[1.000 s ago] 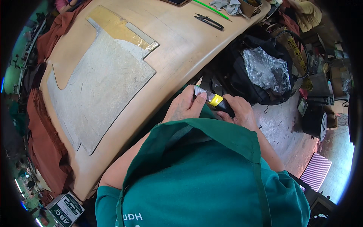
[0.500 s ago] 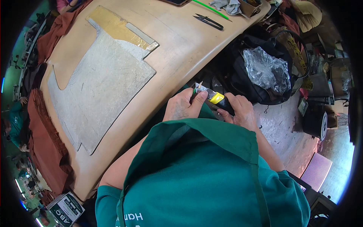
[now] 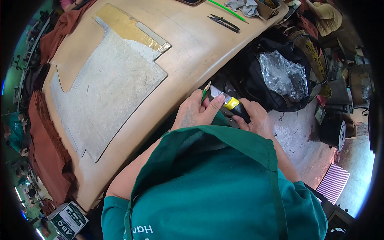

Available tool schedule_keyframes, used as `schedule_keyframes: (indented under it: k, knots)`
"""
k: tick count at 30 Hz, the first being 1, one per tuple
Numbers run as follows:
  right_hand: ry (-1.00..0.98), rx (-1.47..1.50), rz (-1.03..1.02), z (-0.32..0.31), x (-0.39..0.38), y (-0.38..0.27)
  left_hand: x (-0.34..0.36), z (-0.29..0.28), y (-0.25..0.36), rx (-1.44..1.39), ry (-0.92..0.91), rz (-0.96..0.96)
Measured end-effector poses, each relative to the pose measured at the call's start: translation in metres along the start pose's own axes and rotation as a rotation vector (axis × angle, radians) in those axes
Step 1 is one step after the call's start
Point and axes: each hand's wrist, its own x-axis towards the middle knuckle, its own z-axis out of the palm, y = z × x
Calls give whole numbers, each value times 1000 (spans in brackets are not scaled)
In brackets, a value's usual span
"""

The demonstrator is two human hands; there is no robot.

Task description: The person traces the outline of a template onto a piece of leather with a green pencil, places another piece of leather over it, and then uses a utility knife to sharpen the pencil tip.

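In front of my apron, just off the table's near edge, my left hand (image 3: 196, 111) is closed around a green pencil (image 3: 205, 91) whose bare wood tip points up and away. My right hand (image 3: 256, 119) grips a utility knife (image 3: 231, 104) with a black and yellow handle. Its blade is out and lies beside the pencil's tip. My left thumb rests against the blade. Most of the pencil is hidden inside my left fingers.
On the tan table (image 3: 192, 52) lies a large grey pattern piece (image 3: 116, 80) with yellowish tape. Thread snips (image 3: 224, 23) and another green pencil (image 3: 227, 11) lie farther off. Brown-red leather (image 3: 48, 148) hangs at the left. A black bag (image 3: 256, 76) holding clear plastic (image 3: 282, 76) stands right.
The blade has drawn back slightly from the pencil, leaving more of the tip showing. My left thumb has shifted a little along the blade. The view has moved slightly.
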Motion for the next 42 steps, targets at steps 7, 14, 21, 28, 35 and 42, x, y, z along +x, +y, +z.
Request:
schedule_keyframes:
  k: [7, 14, 21, 28, 35, 42]
  knots:
    - [-110, 30, -39, 1, 1, -2, -3, -4, 5, 47, -19, 34]
    - [-99, -33, -17, 0, 0, -2, 0, 4, -8, 70, 32, 173]
    - [-27, -59, -28, 4, 0, 1, 6, 4, -14, 139, 48, 143]
    - [136, -12, 71, 0, 6, 3, 6, 2, -10, 115, 10, 99]
    - [27, 106, -15, 0, 5, 5, 9, 1, -19, -426, -104, 18]
    - [-51, 54, -29, -1, 4, 1, 5, -2, -12, -232, -26, 67]
